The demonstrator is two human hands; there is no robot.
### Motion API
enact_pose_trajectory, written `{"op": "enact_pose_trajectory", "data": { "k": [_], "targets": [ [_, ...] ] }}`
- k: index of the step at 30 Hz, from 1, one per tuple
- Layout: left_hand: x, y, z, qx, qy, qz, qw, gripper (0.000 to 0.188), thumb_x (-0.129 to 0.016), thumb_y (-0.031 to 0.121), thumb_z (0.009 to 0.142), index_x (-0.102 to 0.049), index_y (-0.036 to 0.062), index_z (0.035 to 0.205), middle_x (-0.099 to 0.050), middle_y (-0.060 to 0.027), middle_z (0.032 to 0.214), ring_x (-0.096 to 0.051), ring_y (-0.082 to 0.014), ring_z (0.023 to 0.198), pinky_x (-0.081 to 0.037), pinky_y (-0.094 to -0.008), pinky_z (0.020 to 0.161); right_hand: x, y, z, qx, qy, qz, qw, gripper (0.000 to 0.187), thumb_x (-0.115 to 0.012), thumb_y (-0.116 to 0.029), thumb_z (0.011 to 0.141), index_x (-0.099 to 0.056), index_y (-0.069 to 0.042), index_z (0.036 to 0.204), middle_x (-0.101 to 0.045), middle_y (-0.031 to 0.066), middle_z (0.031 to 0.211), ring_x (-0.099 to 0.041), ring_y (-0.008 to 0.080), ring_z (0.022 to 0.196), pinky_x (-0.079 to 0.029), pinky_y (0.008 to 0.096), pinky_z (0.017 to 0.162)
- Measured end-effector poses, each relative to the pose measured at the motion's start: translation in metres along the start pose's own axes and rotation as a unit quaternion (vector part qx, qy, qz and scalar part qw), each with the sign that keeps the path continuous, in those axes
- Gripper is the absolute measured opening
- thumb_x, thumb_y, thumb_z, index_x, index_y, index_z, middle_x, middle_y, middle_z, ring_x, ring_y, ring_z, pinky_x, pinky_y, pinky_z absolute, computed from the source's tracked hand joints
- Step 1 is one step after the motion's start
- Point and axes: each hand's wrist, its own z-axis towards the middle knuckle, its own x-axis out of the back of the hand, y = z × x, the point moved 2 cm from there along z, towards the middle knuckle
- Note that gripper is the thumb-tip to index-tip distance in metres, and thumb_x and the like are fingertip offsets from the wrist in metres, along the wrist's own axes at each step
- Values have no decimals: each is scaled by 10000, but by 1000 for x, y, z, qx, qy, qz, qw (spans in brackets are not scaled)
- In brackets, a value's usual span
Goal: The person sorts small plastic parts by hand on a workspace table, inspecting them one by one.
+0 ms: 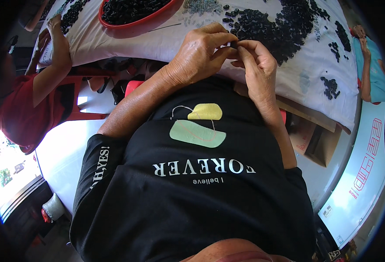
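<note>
My left hand and my right hand meet over the near edge of the cloth-covered table. Between their fingertips is a small black piece, mostly covered by the fingers. Thumb and forefinger of each hand are pinched together at it. Just beyond my right hand spreads a large heap of small black plastic pieces. Small clear pieces lie scattered past my left hand.
A red basin full of black pieces stands at the far left. A thin dark rod lies near it. Smaller black clusters are at the right. People sit at both sides, one in a red shirt, one in a blue shirt.
</note>
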Motion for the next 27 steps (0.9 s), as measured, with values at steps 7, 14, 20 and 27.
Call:
{"op": "enact_pose_trajectory", "data": {
  "k": [7,14,20,27],
  "targets": [
    [-2,-4,-1,24,-32,34,999,226,-693,63,809,-680,-5,1024,-651,-117,906,-673,-211,729,-543,-283,619,0,0,0,-18,-4,14,1000,144,-508,-83,968,-602,-2,1041,-678,78,909,-678,141,828,-528,229,691],
    [24,-43,5,116,38,96,988,275,-725,107,810,-677,29,1070,-675,-101,818,-645,-147,685,-527,-262,609,16,4,7,16,94,109,990,137,-497,-70,965,-591,0,1038,-688,130,909,-679,160,767,-524,227,652],
    [89,-87,30,184,101,143,967,288,-654,70,790,-652,-35,1059,-668,-84,736,-607,-112,626,-477,-270,558,21,8,6,20,115,121,986,150,-491,-82,974,-585,5,1052,-683,134,913,-674,165,766,-523,231,649],
    [128,-117,38,234,204,-97,946,324,-603,33,829,-601,-66,1138,-681,-96,759,-610,-128,613,-488,-264,564,22,8,9,27,115,118,986,158,-482,-87,979,-577,7,1063,-680,146,924,-679,181,775,-529,241,659]
  ]
}}
